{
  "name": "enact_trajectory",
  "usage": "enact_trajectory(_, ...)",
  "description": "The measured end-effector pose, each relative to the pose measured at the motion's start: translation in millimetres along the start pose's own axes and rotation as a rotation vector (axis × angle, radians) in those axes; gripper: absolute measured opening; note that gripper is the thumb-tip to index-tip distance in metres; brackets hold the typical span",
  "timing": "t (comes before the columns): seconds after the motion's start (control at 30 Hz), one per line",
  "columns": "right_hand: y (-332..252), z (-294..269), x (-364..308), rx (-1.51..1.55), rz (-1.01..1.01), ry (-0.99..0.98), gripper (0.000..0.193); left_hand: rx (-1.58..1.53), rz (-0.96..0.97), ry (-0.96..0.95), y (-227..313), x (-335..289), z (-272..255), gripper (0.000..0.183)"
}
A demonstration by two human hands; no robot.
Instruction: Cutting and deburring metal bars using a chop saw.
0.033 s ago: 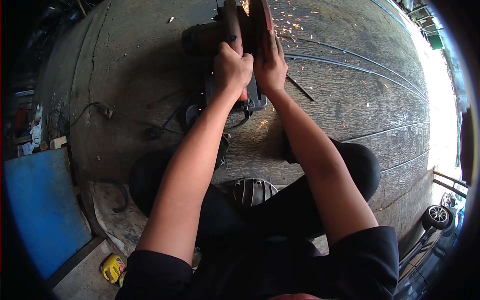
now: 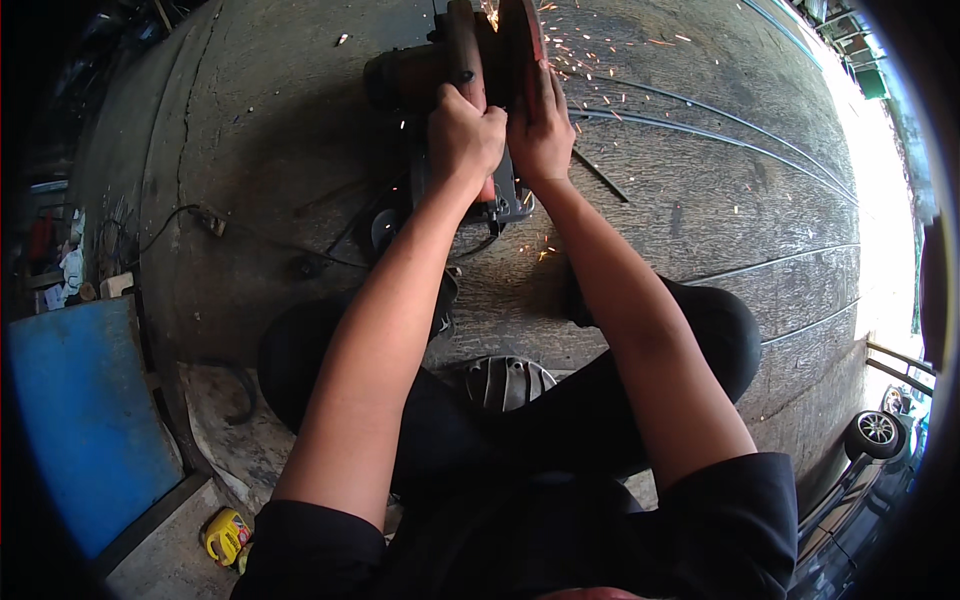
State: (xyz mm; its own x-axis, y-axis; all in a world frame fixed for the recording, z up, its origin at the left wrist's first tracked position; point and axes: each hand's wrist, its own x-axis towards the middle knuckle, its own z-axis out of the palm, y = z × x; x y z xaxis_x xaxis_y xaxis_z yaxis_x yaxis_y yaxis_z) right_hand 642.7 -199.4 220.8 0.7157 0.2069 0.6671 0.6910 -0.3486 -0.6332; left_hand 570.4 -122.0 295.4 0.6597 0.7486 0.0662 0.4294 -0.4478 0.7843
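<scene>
At the top centre stands a chop saw [image 2: 405, 80] with its base on the floor, and sparks fly about it. My left hand [image 2: 466, 135] is closed around the saw's upright handle [image 2: 465, 50]. Against the red blade guard [image 2: 532, 45] lies my right hand [image 2: 542, 135], its fingers stretched out along the guard's right side. The cutting disc and the spot where it cuts are hidden by the guard. Long thin metal bars [image 2: 690, 133] run from beside the saw toward the right.
A short dark bar [image 2: 600, 175] lies right of the saw base. The cable [image 2: 330, 257] trails left. Between my legs is a ribbed metal piece [image 2: 510, 384]. A blue panel [image 2: 85, 410] and a yellow container [image 2: 226, 537] are at left, a car wheel [image 2: 876, 430] at lower right.
The sparks have a different spread near the guard and below the saw base. My hands and the saw show no visible movement.
</scene>
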Motion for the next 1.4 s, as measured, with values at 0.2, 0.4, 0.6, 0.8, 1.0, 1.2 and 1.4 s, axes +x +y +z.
enact_trajectory(0.2, -0.2, -0.2, -0.6, -0.004, 0.000, -0.002, 0.057, -0.017, 0.001, 0.007, -0.5, -0.1, 0.8, 0.038)
enact_trajectory(0.4, 0.1, 0.1, -0.9, -0.006, -0.008, 0.000, 0.057, -0.027, -0.005, 0.001, -0.4, -0.9, 0.7, 0.038)
enact_trajectory(0.6, -0.6, -1.7, -1.5, 0.018, -0.007, -0.005, 0.058, -0.026, 0.007, 0.013, -0.4, -1.6, 0.9, 0.037)
enact_trajectory(0.8, -1.6, -2.1, -1.8, 0.001, 0.004, -0.017, 0.057, -0.036, 0.010, 0.009, -2.1, -1.3, 1.7, 0.036)
enact_trajectory(1.0, -0.4, -0.8, -3.1, 0.005, 0.008, -0.011, 0.056, -0.018, 0.007, 0.012, -1.6, -1.9, 1.6, 0.035)
enact_trajectory(1.2, 0.9, 0.2, -3.0, -0.012, -0.019, 0.003, 0.056, -0.031, -0.001, 0.005, -1.6, -2.9, 1.2, 0.037)
enact_trajectory(1.4, -0.6, -1.4, -3.9, 0.000, -0.008, 0.000, 0.056, -0.034, 0.003, 0.011, -1.8, -3.6, 1.2, 0.039)
